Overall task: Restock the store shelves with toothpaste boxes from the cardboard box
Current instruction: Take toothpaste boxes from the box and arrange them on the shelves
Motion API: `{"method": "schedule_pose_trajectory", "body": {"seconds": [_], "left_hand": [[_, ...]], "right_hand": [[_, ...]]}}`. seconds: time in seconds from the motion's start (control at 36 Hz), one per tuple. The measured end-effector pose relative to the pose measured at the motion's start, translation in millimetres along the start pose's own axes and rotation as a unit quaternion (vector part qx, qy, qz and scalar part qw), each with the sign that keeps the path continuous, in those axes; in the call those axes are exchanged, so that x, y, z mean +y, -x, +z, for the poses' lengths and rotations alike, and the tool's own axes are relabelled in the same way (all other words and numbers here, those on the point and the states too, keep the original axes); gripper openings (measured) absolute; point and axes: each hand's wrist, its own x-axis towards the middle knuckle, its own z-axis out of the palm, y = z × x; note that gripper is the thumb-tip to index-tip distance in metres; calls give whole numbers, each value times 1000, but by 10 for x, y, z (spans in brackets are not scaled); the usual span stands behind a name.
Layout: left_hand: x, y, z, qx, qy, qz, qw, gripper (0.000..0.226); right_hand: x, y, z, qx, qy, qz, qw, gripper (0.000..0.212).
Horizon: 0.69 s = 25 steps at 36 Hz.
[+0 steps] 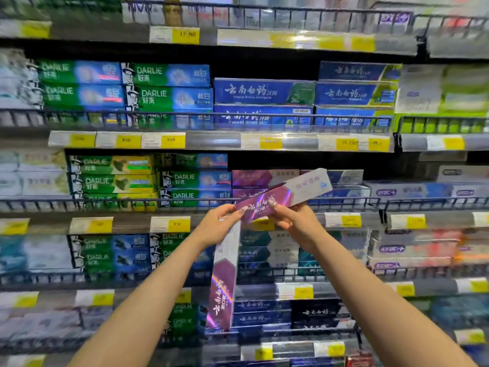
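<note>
Both arms raised in front of the store shelves (211,207); 2 purple toothpaste boxes in play.

Right hand (293,221) grips the upper purple box (284,194) from below; fingers curled round its lower edge near the left half; box tilted, right end higher, white end pointing up-right; it sits in front of the wire rail of the shelf row holding matching purple boxes (251,178), whether it touches the rail I cannot tell.

Left hand (219,225) pinches the left end of that same upper box with fingertips; the same hand also holds the second purple box (223,282) by its top end, palm side; that box hangs near vertical, white end up, purple holographic end down, in front of the lower shelves.

Rest of view: green DARLIE boxes (148,94) stacked left of centre on several rows; blue boxes (264,92) with white script at centre and right on the upper row; dark boxes (315,313) low at centre; yellow price tags (172,140) along each shelf edge; edges of the frame blurred, labels there unreadable.
</note>
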Motion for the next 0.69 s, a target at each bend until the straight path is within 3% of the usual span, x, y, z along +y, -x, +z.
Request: {"method": "schedule_pose_trajectory", "body": {"seconds": [0.19, 0.31, 0.36, 0.47, 0.58, 0.69], "left_hand": [[83, 1, -59, -8, -14, 24, 1000, 15], [140, 10, -139, -2, -31, 25, 999, 12], [153, 24, -193, 0, -49, 26, 998, 15], [114, -4, -246, 2, -46, 16, 999, 16], [166, -181, -218, 74, -26, 24, 997, 11], [279, -356, -210, 132, -19, 7, 991, 36]], "right_hand": [[-77, 109, 9, 3, -64, 34, 997, 31], [-200, 124, -88, 81, -125, 30, 988, 26], [-242, 116, -210, 121, -116, -3, 986, 28], [-251, 98, -393, 149, -46, -34, 987, 51], [-333, -10, -395, 153, 4, -102, 983, 36], [-380, -203, -422, 153, 20, -122, 981, 26]]}}
